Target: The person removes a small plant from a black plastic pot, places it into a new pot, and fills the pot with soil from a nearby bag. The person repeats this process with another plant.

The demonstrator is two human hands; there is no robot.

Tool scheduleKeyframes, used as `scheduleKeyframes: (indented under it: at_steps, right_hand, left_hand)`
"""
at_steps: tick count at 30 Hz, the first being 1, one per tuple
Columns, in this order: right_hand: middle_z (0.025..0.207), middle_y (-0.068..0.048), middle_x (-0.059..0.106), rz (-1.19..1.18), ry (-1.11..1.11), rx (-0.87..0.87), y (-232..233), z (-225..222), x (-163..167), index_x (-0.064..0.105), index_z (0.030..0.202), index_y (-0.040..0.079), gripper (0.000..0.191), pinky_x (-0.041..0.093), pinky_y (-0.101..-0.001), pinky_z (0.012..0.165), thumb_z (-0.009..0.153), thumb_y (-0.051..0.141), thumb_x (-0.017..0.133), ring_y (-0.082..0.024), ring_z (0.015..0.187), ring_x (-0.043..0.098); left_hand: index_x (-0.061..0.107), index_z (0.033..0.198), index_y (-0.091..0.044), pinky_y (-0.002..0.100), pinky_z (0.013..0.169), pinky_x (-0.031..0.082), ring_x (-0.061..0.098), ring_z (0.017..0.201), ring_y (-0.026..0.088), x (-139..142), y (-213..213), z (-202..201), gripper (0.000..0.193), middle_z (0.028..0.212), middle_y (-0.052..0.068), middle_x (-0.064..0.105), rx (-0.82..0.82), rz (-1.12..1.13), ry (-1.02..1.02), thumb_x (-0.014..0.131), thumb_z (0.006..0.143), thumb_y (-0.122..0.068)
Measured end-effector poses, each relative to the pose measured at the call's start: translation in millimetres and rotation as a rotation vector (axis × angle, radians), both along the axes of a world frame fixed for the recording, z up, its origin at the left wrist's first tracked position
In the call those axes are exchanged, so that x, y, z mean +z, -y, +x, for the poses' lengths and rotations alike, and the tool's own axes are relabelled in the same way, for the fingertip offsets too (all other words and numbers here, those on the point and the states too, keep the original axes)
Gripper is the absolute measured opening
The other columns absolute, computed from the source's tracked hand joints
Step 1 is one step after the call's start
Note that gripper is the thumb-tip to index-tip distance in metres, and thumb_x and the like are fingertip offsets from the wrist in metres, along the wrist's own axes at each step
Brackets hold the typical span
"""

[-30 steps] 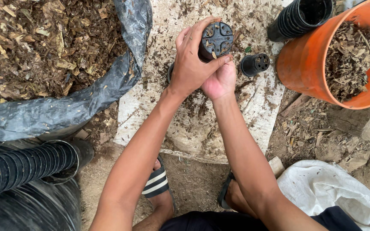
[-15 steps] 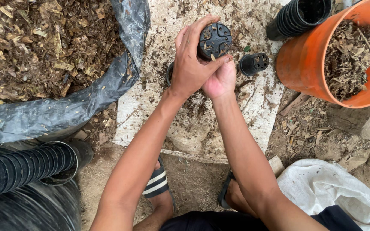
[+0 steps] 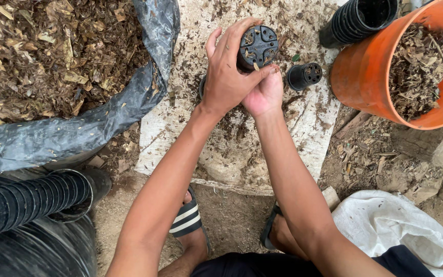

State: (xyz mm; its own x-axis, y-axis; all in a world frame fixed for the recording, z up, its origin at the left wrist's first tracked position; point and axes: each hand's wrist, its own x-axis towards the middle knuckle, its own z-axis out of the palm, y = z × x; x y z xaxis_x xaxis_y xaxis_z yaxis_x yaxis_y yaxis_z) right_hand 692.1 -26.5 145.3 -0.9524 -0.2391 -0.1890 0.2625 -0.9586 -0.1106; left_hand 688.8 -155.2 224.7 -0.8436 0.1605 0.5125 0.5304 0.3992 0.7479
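Both of my hands hold a small black plastic pot (image 3: pixel 257 46) turned so its slotted bottom faces me, over a dirty white sheet (image 3: pixel 242 149). My left hand (image 3: pixel 226 77) wraps the pot's left side, fingers over its top edge. Beneath the pot, my right hand (image 3: pixel 265 92) is cupped with its thumb against the pot's lower rim. A second small black pot (image 3: pixel 303 76) lies on its side on the sheet, just right of my hands.
A black plastic sack (image 3: pixel 78 128) of brown mulch fills the upper left. An orange bucket (image 3: pixel 365 82) with mulch stands upper right, a stack of black pots (image 3: pixel 357 20) beside it. Another pot stack (image 3: pixel 26 200) lies lower left; a white bag (image 3: pixel 396 225) lower right.
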Motion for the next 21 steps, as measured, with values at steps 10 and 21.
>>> scheduleKeyframes:
  at_steps: [10,21]
  right_hand:
    - [0.139,-0.021,0.056,-0.003,0.046,-0.015,-2.5,0.7,-2.5,0.049,0.139,-0.004,0.041,0.046,-0.0458,0.117,0.106,0.020,0.040,-0.032,0.127,0.057]
    - [0.136,-0.018,0.058,-0.047,0.011,-0.050,-1.4,0.4,5.6,0.051,0.136,0.000,0.037,0.050,-0.0422,0.114,0.109,0.022,0.039,-0.029,0.126,0.058]
  left_hand:
    - [0.045,0.146,-0.012,0.048,0.127,0.021,0.049,0.141,0.027,-1.1,4.6,-1.4,0.092,0.145,0.005,0.057,-0.019,-0.028,0.021,0.095,0.075,-0.042]
    - [0.041,0.147,-0.012,0.046,0.125,0.037,0.052,0.139,0.026,1.1,-4.8,-1.7,0.094,0.144,0.007,0.059,-0.028,0.132,0.090,0.091,0.076,-0.048]
